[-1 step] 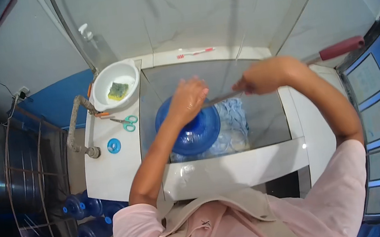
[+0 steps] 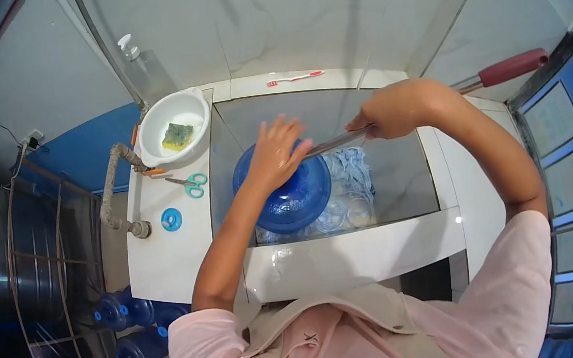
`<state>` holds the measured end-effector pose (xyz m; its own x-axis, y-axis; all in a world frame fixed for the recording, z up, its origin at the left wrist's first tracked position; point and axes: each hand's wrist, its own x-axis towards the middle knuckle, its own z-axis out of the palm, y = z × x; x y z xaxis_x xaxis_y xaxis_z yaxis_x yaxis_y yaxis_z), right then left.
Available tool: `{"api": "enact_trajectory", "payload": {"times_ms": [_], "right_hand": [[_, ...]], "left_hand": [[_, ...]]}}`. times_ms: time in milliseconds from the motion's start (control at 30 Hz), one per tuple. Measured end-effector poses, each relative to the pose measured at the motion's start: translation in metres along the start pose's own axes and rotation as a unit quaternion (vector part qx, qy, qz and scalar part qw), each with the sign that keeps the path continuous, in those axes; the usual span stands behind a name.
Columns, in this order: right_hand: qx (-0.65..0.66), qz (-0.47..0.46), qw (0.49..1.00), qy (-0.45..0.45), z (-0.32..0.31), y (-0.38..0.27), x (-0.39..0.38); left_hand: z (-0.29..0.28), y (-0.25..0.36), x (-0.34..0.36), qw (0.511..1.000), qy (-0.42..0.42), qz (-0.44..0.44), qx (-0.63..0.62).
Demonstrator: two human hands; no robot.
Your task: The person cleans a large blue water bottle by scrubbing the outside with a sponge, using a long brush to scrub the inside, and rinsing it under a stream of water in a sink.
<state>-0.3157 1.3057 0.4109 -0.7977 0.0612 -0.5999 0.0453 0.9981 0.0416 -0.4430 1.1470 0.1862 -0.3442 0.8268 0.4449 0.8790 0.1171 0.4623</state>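
Observation:
My right hand is wrapped round the metal shaft of a long rod, whose maroon grip sticks out to the far right. The rod's other end runs leftward to my left hand and is hidden there, so its tip cannot be made out. My left hand is open and wet, fingers spread, over a round, see-through blue container that looks like a large water jug. From this view I cannot tell whether the palm touches it. The jug sits in the grey sink, beside light blue, stringy mop-like strands.
Left of the sink, a white basin holds a yellow-green sponge. Near it lie scissors, a blue ring and a pipe tap. A toothbrush rests on the back ledge. Blue jugs stand lower left.
My left hand's fingers have spread apart and its thumb now stands out to the right. The right hand and the rod have shifted only slightly.

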Motion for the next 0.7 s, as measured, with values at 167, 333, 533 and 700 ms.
{"api": "enact_trajectory", "payload": {"times_ms": [167, 333, 533, 700], "right_hand": [[-0.148, 0.013, 0.989, -0.007, -0.004, -0.046, 0.076], [-0.182, 0.041, 0.98, -0.068, 0.048, -0.034, 0.127], [-0.17, -0.017, 0.985, -0.037, 0.143, 0.048, 0.08], [0.051, -0.003, 0.997, 0.053, 0.215, 0.09, 0.023]], "left_hand": [[0.034, -0.015, -0.039, 0.957, 0.119, -0.154, -0.215], [0.096, 0.003, -0.013, 0.95, 0.029, -0.187, -0.246], [0.139, 0.042, 0.014, 0.97, -0.095, -0.019, -0.222], [0.148, 0.062, 0.04, 0.932, -0.29, 0.087, -0.2]]}}
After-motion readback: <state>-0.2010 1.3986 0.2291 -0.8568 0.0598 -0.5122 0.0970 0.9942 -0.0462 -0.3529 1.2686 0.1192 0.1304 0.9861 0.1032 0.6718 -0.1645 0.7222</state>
